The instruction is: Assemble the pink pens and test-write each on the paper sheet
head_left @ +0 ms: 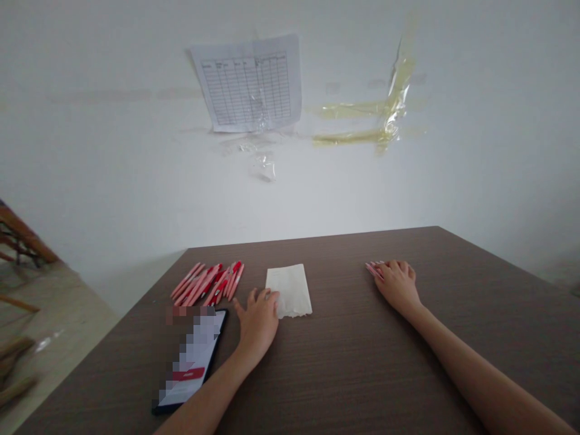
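Observation:
A small cream-white paper piece (290,289) with a torn-looking lower edge lies flat on the table. My left hand (259,320) rests beside it, fingers spread, with the fingertips on its left edge. To the left of that hand lies a loose pile of pink and red pens (206,284). Farther right, my right hand (399,284) is down on the table, its fingers curled over several pink pens (374,269). Their tips stick out on the left side; the rest is hidden under the hand.
A phone (193,362) with a lit, partly blurred screen lies left of my left forearm. The brown table (335,368) meets a white wall (353,193). A printed sheet (249,84) and yellowish tape (353,138) are stuck there. Wooden furniture (27,241) stands at the far left.

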Motion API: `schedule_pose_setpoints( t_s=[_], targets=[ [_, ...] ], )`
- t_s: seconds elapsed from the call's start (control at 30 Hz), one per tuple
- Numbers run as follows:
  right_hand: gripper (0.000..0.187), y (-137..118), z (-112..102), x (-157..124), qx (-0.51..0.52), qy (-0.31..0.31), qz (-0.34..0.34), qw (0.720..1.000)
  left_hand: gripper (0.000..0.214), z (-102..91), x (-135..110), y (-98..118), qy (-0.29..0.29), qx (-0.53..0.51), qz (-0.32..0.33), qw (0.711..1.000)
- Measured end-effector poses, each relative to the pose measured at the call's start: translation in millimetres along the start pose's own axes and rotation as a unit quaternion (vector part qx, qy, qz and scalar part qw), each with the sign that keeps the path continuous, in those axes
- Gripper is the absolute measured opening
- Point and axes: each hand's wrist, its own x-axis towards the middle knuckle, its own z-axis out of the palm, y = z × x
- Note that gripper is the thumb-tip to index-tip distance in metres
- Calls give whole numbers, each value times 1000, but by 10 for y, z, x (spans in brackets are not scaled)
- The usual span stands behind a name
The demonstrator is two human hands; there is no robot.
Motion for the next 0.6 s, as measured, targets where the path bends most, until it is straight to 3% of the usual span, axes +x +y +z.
schedule_pose_setpoints(
  t_s=[0.4,0.6],
  targets=[
    [37,-35,-23,-4,8,-6,-24,1000,40,-32,47,-84,-5,16,-14,1000],
    [36,-74,2,-17,34,-4,-52,998,32,-203,80,-111,55,31,-6,998]
  ],
)
